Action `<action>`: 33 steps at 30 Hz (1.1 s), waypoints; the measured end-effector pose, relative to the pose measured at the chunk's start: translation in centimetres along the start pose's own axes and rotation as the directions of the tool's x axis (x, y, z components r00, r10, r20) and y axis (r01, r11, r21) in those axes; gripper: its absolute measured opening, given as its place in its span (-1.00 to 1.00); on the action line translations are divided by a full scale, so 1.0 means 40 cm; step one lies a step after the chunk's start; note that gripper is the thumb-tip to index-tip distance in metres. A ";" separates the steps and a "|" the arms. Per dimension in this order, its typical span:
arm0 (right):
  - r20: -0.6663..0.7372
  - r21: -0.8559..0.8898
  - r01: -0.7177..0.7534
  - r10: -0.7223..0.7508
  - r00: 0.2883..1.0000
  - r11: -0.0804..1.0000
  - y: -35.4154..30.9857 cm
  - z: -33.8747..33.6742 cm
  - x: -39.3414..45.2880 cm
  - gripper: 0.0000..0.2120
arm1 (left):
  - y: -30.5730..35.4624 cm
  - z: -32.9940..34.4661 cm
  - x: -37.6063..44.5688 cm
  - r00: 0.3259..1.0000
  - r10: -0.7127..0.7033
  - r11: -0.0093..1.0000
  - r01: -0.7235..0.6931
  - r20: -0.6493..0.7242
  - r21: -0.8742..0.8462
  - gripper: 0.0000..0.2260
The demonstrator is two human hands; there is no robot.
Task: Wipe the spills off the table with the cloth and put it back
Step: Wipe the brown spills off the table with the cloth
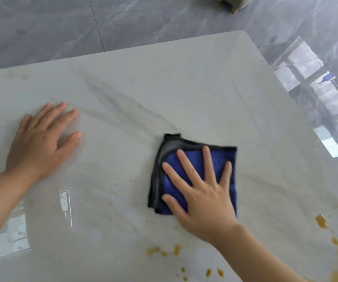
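Right hand (199, 192) flat on the blue cloth (192, 174), fingers spread wide and straight, pressing down, not grabbing. Left hand (42, 139) flat on the bare table (164, 88), fingers straight, holding nothing. Cloth folded, near the middle of the table. Orange-brown spills (164, 251) by the near edge, more (322, 220) at the right
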State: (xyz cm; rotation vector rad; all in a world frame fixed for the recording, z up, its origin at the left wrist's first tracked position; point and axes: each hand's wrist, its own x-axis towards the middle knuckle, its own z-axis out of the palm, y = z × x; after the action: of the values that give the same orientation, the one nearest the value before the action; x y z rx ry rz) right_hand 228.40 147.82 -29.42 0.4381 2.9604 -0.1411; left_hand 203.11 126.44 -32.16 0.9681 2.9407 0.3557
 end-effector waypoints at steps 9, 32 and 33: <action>0.007 -0.003 0.313 -0.313 0.950 0.950 -0.054 0.031 -0.128 -0.42 | 0.005 -0.006 -0.001 1.000 0.000 1.000 0.000 -0.003 0.009 -0.39; -0.047 0.032 0.277 -0.275 0.960 0.960 -0.105 0.039 -0.140 -0.47 | 0.013 -0.019 -0.003 1.000 -0.004 1.000 0.004 0.016 -0.009 -0.35; -0.046 0.032 0.276 -0.274 0.961 0.961 -0.105 0.038 -0.140 -0.47 | 0.015 -0.020 -0.003 1.000 -0.006 1.000 0.006 0.020 -0.020 -0.36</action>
State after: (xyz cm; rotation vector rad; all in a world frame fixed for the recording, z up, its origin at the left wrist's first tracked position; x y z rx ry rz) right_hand 232.68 142.08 -29.75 0.0305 3.0480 -0.2213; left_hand 203.47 126.67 -31.27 0.9546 2.9159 0.3724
